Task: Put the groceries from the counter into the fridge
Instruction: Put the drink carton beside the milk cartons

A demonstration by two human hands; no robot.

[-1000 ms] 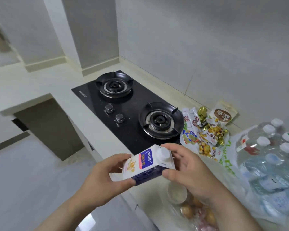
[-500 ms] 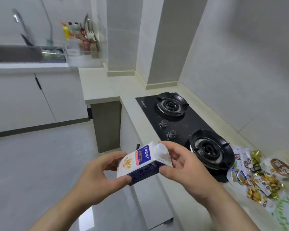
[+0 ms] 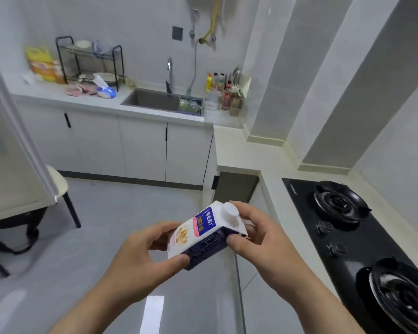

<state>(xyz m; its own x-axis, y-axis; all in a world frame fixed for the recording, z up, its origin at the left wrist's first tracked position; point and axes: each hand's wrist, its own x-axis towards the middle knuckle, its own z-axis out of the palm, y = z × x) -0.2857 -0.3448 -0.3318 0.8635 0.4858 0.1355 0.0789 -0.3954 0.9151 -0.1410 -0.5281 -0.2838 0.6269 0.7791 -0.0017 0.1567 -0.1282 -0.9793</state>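
Turned left since a second ago: lost snack packets and bottles from view, brought hob (image 3: 348,237) to far right. Kept carton (image 3: 204,233) in both hands throughout; now holding it left of hob, over floor, tilted, cap upward. Gripping base end with left hand (image 3: 140,251), fingers curled; pinching cap end with right hand (image 3: 263,239), thumb beneath. Judged mid-carry toward fridge (none identified yet). Noted sink (image 3: 155,101) well beyond hob; chair (image 3: 58,189) far left of hob, beside likely path; white panel (image 3: 19,150) above chair, nature unclear.

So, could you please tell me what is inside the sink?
A tub of greenish items sits at the right end of the sink, too blurred to identify. The near rim hides the basin's front floor.
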